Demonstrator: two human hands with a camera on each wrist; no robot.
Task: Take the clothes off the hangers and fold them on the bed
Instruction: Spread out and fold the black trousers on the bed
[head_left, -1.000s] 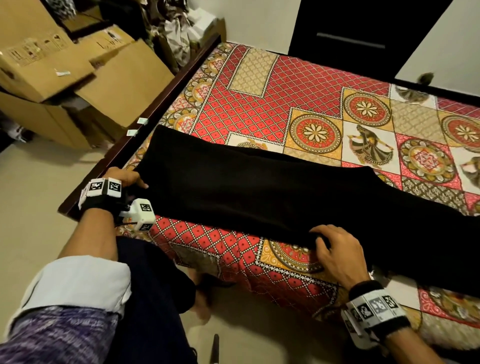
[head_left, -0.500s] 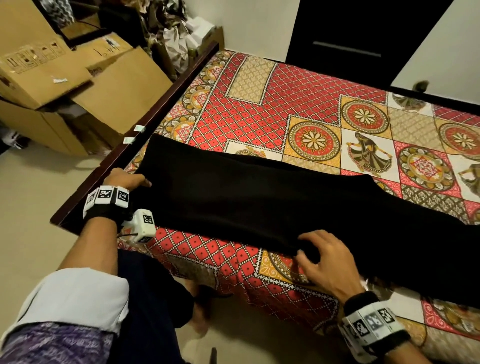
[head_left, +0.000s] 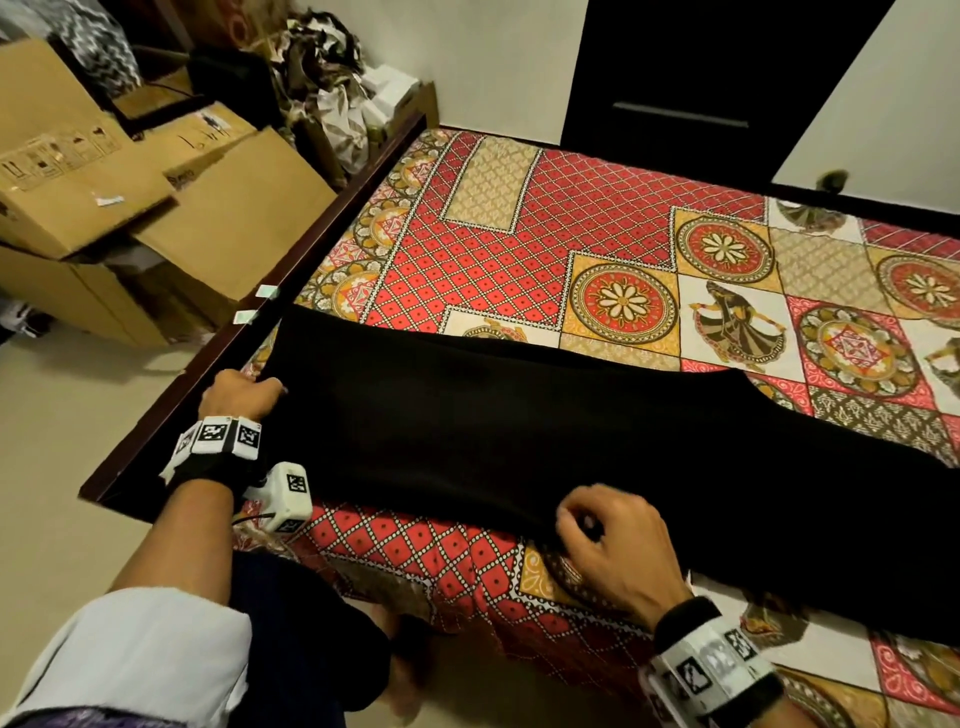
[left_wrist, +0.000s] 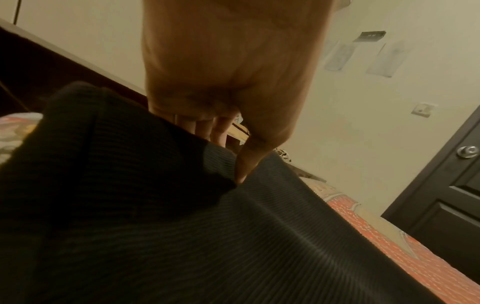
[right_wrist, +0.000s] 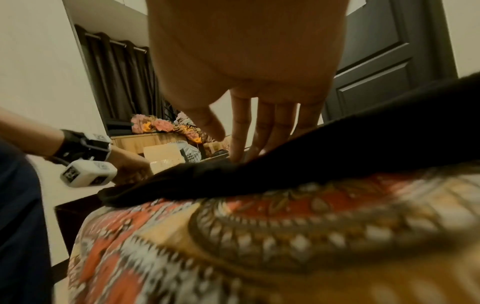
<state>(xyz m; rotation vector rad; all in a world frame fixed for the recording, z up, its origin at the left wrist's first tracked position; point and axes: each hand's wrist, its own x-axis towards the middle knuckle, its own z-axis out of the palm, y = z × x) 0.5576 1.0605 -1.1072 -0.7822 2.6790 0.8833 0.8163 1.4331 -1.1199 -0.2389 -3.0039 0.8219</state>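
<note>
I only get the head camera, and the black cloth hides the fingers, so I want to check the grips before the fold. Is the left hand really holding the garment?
Observer: Yes. The left wrist view shows the left hand pinching the black garment, thumb on top and fingers behind its edge.
Operator: And the right hand?
Observer: It is not pinching. In the right wrist view the right hand has near-straight fingers whose tips touch the garment's edge, with the thumb held apart from the cloth.
Operator: What is the fabric like?
Observer: Up close in the left wrist view it is a fine ribbed knit.
</note>
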